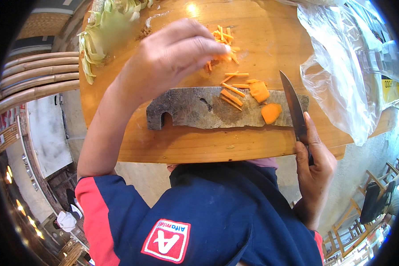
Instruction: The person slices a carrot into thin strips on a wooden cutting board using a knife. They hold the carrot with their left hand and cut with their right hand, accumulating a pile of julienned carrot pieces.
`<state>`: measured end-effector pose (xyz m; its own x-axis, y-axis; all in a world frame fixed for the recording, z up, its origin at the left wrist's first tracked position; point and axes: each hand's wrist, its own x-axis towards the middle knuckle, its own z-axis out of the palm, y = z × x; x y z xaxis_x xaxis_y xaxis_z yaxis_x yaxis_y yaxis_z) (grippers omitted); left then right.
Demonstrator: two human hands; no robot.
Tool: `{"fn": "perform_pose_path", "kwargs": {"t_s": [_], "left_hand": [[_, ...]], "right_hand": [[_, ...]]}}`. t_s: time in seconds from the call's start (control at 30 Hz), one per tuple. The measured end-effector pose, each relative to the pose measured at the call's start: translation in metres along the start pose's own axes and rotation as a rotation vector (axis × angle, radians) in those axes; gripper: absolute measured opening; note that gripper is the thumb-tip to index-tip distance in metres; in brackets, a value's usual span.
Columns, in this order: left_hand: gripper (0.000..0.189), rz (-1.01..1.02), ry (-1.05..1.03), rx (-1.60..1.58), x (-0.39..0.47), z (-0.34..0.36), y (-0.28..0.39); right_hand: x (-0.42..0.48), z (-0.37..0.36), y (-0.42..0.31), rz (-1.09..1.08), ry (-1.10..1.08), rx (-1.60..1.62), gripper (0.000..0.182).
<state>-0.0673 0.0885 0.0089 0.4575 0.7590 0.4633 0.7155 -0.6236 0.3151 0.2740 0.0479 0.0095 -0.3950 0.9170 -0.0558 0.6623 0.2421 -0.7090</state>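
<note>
My left hand (181,50) reaches over a pile of thin carrot strips (226,35) on the wooden table. Its fingers are drawn together, with blurred orange at the tips; whether they grip any strips cannot be told. In my right hand (316,159) is a kitchen knife (294,103), its dark blade slanting up and away beside the right end of a worn wooden cutting board (193,109). Two flat carrot pieces (271,113) lie near that end. Several cut carrot strips (232,96) rest on the board and just past its far edge.
Corn with pale husks (93,43) lies at the table's far left. A clear plastic bag (339,73) hangs over the right edge of the wooden table (219,144). Beyond the table stand a bamboo bench (40,71) on the left and wooden chairs (349,212) on the right.
</note>
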Motion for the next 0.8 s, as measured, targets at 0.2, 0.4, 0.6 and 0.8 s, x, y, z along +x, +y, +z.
{"fn": "perform_pose_path", "kwargs": {"t_s": [0.2,0.4,0.6,0.8], "left_hand": [[0.028,-0.008,-0.102,0.028,0.007,-0.001,-0.025],[0.033,-0.016,-0.124,0.071,0.012,-0.005,-0.026],[0.039,0.072,-0.039,0.172,0.009,-0.013,-0.007],[0.042,0.041,-0.151,0.039,0.0,0.005,0.028]], "right_hand": [[0.001,0.003,-0.001,-0.051,0.048,-0.019,0.058],[-0.002,0.002,0.001,-0.049,0.073,-0.026,0.059],[-0.003,0.0,0.002,-0.009,0.051,0.016,0.059],[-0.003,0.0,0.002,-0.005,0.041,0.005,0.058]]}}
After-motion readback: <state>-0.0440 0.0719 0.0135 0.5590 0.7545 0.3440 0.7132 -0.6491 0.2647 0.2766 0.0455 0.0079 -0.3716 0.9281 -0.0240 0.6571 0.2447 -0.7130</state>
